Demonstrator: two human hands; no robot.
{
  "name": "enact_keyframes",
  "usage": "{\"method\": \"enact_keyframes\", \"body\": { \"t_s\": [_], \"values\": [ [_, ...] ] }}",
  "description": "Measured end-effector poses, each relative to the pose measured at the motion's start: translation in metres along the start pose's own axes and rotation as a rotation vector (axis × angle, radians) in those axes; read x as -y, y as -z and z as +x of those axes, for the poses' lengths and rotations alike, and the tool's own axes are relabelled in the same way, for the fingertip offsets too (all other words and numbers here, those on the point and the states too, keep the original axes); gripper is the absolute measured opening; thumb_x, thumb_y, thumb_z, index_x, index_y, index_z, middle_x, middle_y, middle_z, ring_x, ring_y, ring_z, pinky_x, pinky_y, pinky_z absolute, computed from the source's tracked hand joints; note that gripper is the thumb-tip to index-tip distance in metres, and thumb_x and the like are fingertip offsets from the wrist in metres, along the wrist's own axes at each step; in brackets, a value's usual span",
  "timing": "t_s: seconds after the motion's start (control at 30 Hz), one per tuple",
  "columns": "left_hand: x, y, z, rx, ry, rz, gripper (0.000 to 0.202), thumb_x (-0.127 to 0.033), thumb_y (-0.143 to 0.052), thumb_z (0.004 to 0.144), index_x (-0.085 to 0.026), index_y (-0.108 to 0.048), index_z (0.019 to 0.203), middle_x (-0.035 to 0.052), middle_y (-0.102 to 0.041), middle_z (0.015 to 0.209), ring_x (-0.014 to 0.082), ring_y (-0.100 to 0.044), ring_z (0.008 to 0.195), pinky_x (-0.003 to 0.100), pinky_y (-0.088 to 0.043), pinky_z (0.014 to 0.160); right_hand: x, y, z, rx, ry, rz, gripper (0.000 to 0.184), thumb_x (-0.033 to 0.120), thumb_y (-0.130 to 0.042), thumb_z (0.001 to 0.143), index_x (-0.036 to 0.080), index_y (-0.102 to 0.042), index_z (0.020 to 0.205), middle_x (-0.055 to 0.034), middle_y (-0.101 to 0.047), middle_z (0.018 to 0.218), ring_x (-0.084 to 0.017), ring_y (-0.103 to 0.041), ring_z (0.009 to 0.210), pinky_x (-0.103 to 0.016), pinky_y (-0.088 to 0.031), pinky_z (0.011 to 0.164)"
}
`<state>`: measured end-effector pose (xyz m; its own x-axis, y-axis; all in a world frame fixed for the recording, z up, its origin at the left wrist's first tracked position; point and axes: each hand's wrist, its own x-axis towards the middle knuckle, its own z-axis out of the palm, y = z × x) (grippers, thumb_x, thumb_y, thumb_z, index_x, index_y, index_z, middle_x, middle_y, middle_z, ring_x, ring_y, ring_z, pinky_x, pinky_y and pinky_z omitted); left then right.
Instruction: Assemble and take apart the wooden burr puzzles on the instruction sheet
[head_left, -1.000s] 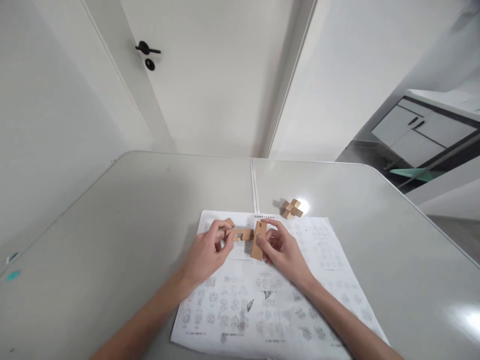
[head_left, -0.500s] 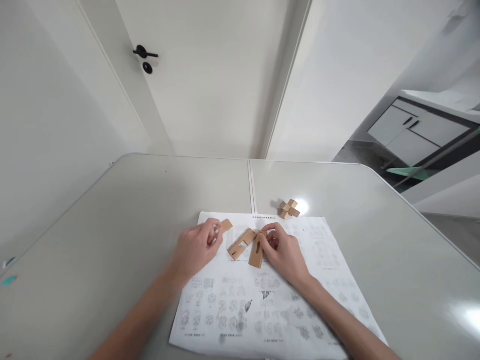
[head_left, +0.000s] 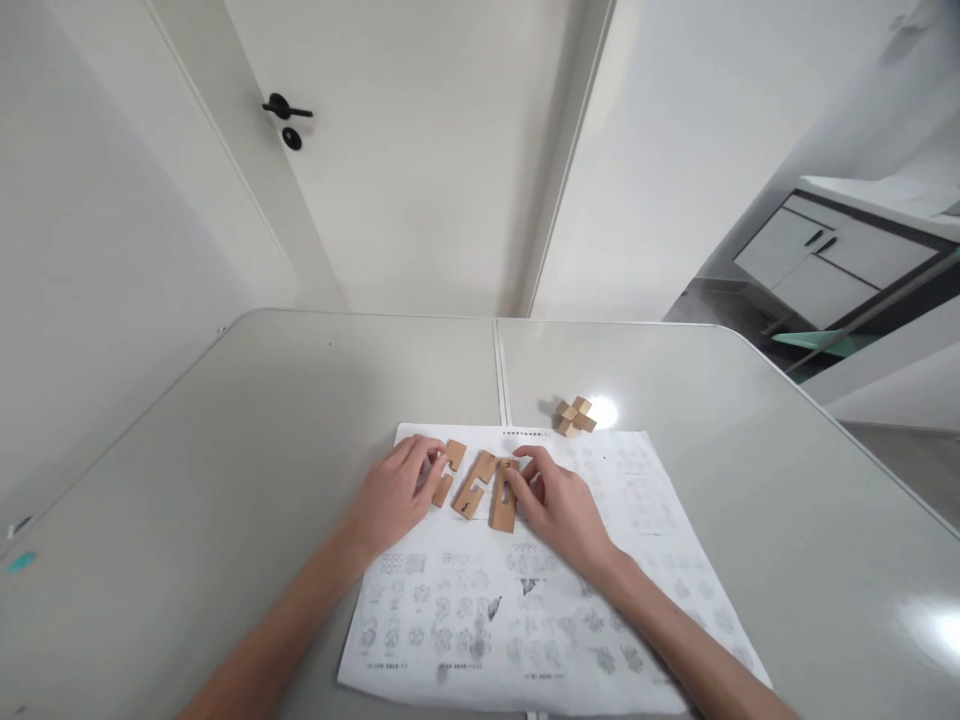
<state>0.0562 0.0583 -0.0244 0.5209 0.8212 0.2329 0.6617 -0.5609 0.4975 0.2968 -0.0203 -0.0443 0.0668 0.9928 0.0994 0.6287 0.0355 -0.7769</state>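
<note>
Across the printed sheet [head_left: 480, 690], both forearms reach forward and converge, palms downward. The left hand [head_left: 397, 492] bends its fingers narrowly at the left wooden piece [head_left: 457, 452]; the right hand [head_left: 562, 508] sets thumb and forefinger, slightly parted, against the right wooden piece [head_left: 503, 514]. Firm grip or light touch, I cannot tell. Between them lies the middle wooden piece [head_left: 466, 500], all three laid out unjoined. At the sheet's far edge, the cross-shaped wooden block [head_left: 576, 414] sits assembled.
</note>
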Motion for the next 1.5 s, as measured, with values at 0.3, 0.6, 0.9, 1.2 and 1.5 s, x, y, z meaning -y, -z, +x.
{"method": "enact_keyframes", "body": {
  "t_s": [0.3, 0.6, 0.9, 1.2, 1.5],
  "values": [
    [-0.01, -0.005, -0.004, 0.188, -0.221, -0.036, 0.081, -0.055, -0.081, 0.083, -0.03, -0.048, 0.153, 0.0103, -0.049, 0.159, 0.0377, -0.037, 0.149, 0.055, -0.036, 0.122, 0.01, 0.005, -0.003, 0.188, 0.141, 0.161, 0.028, 0.035, -0.046, 0.106, 0.027, -0.058, 0.13, -0.002, -0.071, 0.085, -0.016, -0.054, 0.055, -0.031, -0.038, 0.057],
    [0.009, -0.009, 0.003, 0.088, -0.195, 0.098, 0.064, -0.049, -0.065, 0.098, -0.032, -0.044, 0.156, 0.0059, -0.055, 0.156, 0.034, -0.04, 0.148, 0.053, -0.037, 0.121, 0.011, 0.008, -0.002, 0.195, 0.105, 0.217, 0.023, 0.032, -0.047, 0.105, 0.027, -0.061, 0.122, 0.0028, -0.06, 0.068, -0.016, -0.048, 0.054, -0.029, -0.036, 0.055],
    [0.018, 0.0, 0.009, 0.022, -0.236, 0.224, 0.056, -0.038, -0.057, 0.103, -0.029, -0.046, 0.157, 0.0065, -0.05, 0.161, 0.036, -0.034, 0.153, 0.057, -0.03, 0.125, 0.005, 0.007, 0.004, 0.11, -0.049, 0.502, 0.018, 0.039, -0.05, 0.104, 0.024, -0.057, 0.112, -0.0036, -0.072, 0.101, -0.011, -0.051, 0.054, -0.027, -0.04, 0.05],
    [0.005, 0.0, 0.006, 0.11, -0.295, 0.222, 0.06, -0.029, -0.051, 0.106, -0.039, -0.034, 0.163, -0.004, -0.053, 0.16, 0.0307, -0.036, 0.153, 0.054, -0.034, 0.124, 0.005, 0.007, 0.007, 0.11, -0.085, 0.516, 0.02, 0.041, -0.052, 0.103, 0.023, -0.058, 0.109, -0.0026, -0.071, 0.095, -0.011, -0.054, 0.054, -0.026, -0.043, 0.051],
    [-0.001, -0.008, 0.005, -0.095, -0.301, 0.164, 0.01, -0.028, -0.063, 0.099, -0.022, -0.065, 0.108, 0.0078, -0.073, 0.123, 0.0299, -0.059, 0.13, 0.049, -0.05, 0.108, 0.002, 0.007, 0.008, 0.092, -0.068, 0.515, 0.019, 0.04, -0.052, 0.102, 0.023, -0.058, 0.108, -0.0019, -0.07, 0.092, -0.011, -0.055, 0.054, -0.026, -0.043, 0.051]
  ]
}}
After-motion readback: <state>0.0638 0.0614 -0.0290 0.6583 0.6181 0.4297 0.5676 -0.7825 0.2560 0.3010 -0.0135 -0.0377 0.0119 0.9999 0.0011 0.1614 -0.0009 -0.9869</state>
